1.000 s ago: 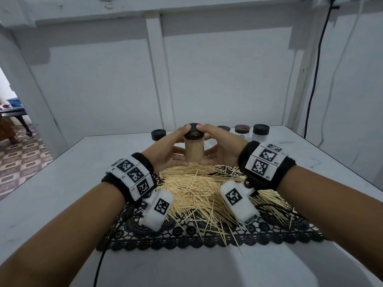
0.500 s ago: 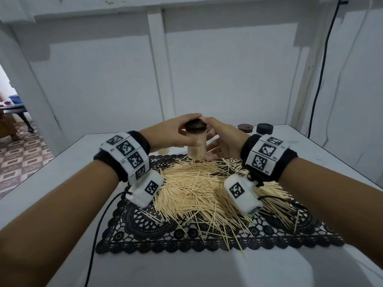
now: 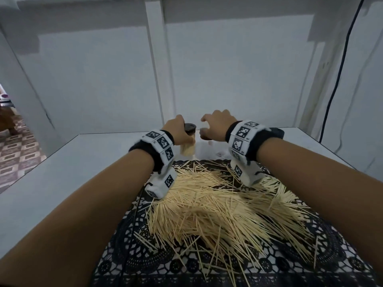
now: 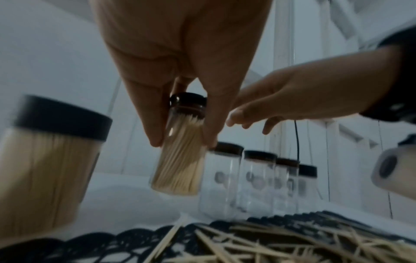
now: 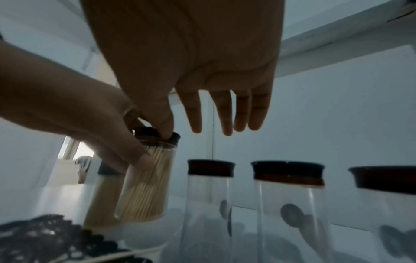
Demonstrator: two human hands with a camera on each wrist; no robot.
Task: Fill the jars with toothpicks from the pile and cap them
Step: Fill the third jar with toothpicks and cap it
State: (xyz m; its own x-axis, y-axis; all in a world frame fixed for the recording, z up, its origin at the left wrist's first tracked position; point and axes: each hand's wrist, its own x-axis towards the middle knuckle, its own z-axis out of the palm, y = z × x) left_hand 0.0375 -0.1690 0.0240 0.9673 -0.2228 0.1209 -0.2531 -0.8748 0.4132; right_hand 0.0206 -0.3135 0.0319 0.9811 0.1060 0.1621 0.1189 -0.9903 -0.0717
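The left hand [image 4: 180,62] pinches a full, capped jar [image 4: 180,156] between thumb and fingers, tilted just above the table [image 3: 51,172] beside another full jar [image 4: 45,169]. The right hand [image 5: 191,53] hovers spread over 4 empty capped jars [image 4: 223,181], holding nothing.

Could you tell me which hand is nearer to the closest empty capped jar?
Right. The right hand hovers open just above the empty jar; the left hand is beside it, gripping the filled jar.
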